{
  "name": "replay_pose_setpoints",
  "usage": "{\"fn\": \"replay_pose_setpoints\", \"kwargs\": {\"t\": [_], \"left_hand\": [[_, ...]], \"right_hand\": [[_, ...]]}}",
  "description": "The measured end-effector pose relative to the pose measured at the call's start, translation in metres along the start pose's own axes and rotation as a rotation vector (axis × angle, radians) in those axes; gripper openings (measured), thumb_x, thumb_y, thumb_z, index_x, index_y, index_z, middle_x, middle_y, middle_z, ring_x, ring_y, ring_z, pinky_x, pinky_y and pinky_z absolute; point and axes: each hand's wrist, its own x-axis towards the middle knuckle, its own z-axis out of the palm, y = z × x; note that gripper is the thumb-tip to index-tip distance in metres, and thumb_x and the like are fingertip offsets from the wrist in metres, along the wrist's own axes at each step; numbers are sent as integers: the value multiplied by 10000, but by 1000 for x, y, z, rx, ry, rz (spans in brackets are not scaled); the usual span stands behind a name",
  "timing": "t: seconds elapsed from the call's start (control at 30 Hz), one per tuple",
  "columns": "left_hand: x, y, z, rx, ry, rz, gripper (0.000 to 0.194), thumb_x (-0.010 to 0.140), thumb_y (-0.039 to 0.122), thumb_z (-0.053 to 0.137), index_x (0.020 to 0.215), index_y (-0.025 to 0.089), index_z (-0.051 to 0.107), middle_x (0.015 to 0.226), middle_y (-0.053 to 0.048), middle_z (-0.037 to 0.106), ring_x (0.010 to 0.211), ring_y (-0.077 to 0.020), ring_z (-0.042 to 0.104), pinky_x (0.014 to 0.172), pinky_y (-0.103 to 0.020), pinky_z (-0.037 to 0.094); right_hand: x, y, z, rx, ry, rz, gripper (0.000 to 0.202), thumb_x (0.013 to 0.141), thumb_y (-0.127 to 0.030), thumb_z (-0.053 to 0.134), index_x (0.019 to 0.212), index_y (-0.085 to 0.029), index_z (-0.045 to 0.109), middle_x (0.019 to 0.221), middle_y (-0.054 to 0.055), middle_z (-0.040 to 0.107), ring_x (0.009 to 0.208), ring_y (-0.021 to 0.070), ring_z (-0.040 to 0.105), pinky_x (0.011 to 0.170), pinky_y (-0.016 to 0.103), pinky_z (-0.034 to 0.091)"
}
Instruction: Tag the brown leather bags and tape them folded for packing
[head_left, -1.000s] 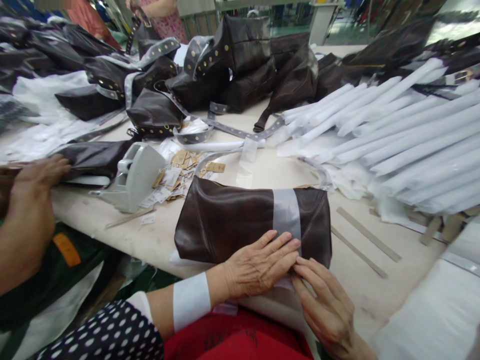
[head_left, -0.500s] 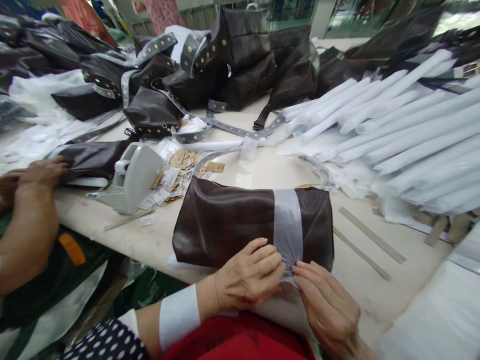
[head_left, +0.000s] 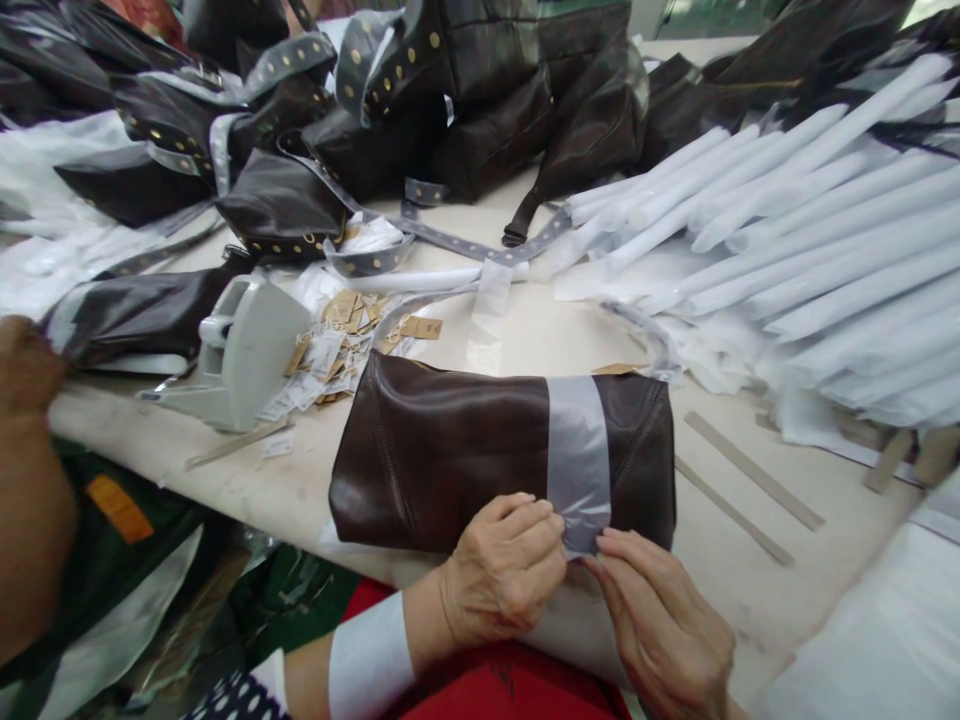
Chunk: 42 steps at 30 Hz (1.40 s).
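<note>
A dark brown leather bag point(head_left: 457, 450) lies on the pale table at its front edge. Around its right part runs a translucent grey plastic band point(head_left: 579, 450). My left hand point(head_left: 506, 560) has its fingers curled closed on the band's lower left edge, against the bag's front. With thumb and fingers pinched together, my right hand point(head_left: 664, 610) holds the band's lower right edge. The strap of the bag, wrapped in clear plastic, loops behind it.
White rolled tubes point(head_left: 840, 240) are heaped at the right. A tape dispenser point(head_left: 251, 350) and paper tags point(head_left: 330, 350) lie left of the bag. More dark bags point(head_left: 480, 130) pile up behind. At far left, another person's hand point(head_left: 26, 370) touches a bag.
Both hands have shifted slightly down, still at the band's lower edge. The view has moved a little closer to the table, and the other person's arm is further left.
</note>
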Motion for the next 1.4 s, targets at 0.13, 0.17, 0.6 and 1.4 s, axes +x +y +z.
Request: {"fn": "replay_pose_setpoints", "kwargs": {"t": [0.13,0.17,0.6,1.4], "left_hand": [[0,1,2,-72,9,-82,238,896,105,400,750,130,585,864,-45,663,869,-150,598,797,-291,469],[0,1,3,-92,17,-114,217,889,106,419,740,134,574,859,-38,661,855,-149,594,775,-285,466],[2,1,-3,-181,132,-166,107,854,57,470,852,93,570,852,-81,585,825,-171,528,711,-311,471],[-21,-10,-3,96,-48,345,208,884,84,468,924,106,671,1105,-71,608,997,-184,522,902,-391,481]], "right_hand": [[0,-5,1,-82,-15,69,90,818,-83,629,876,-149,650,882,67,637,821,154,628,747,250,522],[0,-7,0,-103,-27,103,67,825,-101,628,869,-144,653,922,81,619,830,155,619,745,250,512],[22,-2,-3,-144,-149,344,342,896,-365,507,604,-196,559,880,46,582,724,130,597,592,242,438],[16,-3,0,-109,-112,336,361,914,-396,481,654,-190,625,899,52,571,685,120,583,589,236,454]]}}
